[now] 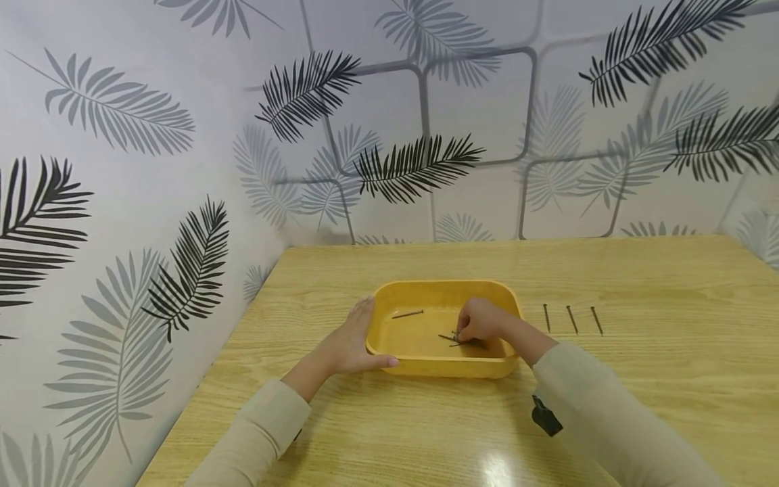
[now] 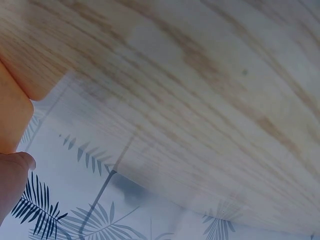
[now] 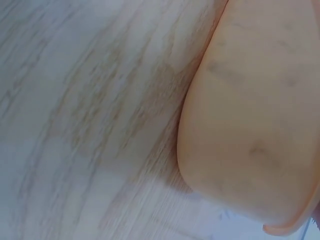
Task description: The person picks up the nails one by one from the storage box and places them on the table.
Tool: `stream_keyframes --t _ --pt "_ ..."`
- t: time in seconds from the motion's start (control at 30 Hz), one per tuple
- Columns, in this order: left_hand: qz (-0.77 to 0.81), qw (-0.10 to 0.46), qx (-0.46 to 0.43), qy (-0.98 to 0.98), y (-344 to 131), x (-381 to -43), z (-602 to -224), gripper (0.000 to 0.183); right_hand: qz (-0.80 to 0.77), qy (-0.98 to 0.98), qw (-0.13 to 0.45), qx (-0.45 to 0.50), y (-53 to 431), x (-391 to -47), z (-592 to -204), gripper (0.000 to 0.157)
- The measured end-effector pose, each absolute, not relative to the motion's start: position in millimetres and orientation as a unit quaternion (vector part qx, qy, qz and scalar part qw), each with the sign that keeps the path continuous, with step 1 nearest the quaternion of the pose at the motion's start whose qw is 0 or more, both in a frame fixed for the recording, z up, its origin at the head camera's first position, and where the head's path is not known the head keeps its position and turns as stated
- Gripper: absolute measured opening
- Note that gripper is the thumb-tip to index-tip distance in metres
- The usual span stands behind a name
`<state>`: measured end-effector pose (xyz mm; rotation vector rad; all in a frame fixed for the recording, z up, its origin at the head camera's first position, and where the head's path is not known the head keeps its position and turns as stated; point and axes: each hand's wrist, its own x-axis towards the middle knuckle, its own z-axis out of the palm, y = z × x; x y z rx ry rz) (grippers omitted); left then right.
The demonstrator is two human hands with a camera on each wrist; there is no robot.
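A yellow plastic tray point(image 1: 420, 366) stands on the wooden table. My left hand point(image 1: 349, 345) rests at its left front corner, fingers stretched along the left side and thumb along the front rim. In the left wrist view a fingertip point(image 2: 22, 161) touches the tray's wall point(image 2: 12, 110). Inside the tray, my right hand point(image 1: 482, 320) has its fingers curled down, pinching at a small cluster of dark screws point(image 1: 447, 337); its fingertips are partly hidden. One more screw point(image 1: 408, 314) lies apart on the tray's left. The right wrist view shows the tray's outer wall point(image 3: 250, 125), not the fingers.
Right of the tray, three dark screws lie in a spaced row on the table: a left one point(image 1: 546, 318), a middle one point(image 1: 572, 319) and a right one point(image 1: 597, 320). Behind the table point(image 1: 669, 379) rises a wall point(image 1: 389, 88) with a leaf pattern.
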<state>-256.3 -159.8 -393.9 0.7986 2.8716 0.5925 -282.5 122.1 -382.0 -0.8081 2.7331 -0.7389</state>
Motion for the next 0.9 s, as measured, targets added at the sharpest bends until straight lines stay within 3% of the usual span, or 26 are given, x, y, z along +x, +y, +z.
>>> stream_keyframes --t 0.3,0.53,0.9 --pt "0.197 0.048 0.262 0.944 -160.1 -256.3 -394.3 0.128 -0.316 0.912 0.09 -0.246 127.6 -284.9 -381.8 0.015" --pt "0.198 0.047 0.264 0.943 -159.6 -257.5 -394.9 0.125 -0.411 0.884 0.143 -0.171 132.5 -286.2 -378.8 0.021" --pt "0.205 0.047 0.265 0.941 -159.5 -256.7 -392.8 0.123 -0.479 0.858 0.16 -0.099 135.7 -287.1 -379.2 0.028"
